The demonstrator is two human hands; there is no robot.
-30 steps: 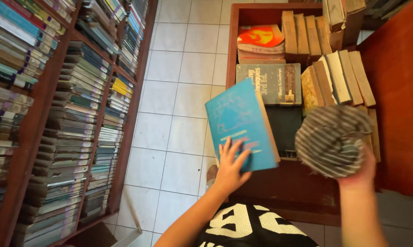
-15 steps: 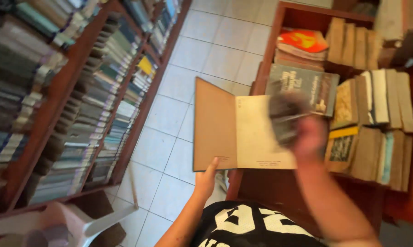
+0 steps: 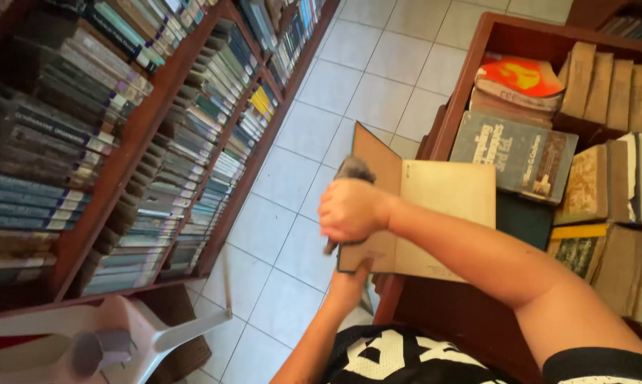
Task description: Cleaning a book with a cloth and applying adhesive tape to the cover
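No packages, signs or screens show. The only labels are the printed book spines (image 3: 193,178) packed along the tall shelf on the left, narrow strips in grey, teal, green and yellow, and the lettered covers of the books (image 3: 514,153) in the right-hand case.

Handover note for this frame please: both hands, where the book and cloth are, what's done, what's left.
Left hand: under the bottom edge of the open book, holding it up over the low wooden shelf.
Right hand: fist closed on a grey cloth, pressed against the inside of the front cover.
Done: book is open, cloth is on the inside cover.
Left: the facing page looks unwiped, though I can't be sure; the book is not back among the other books.
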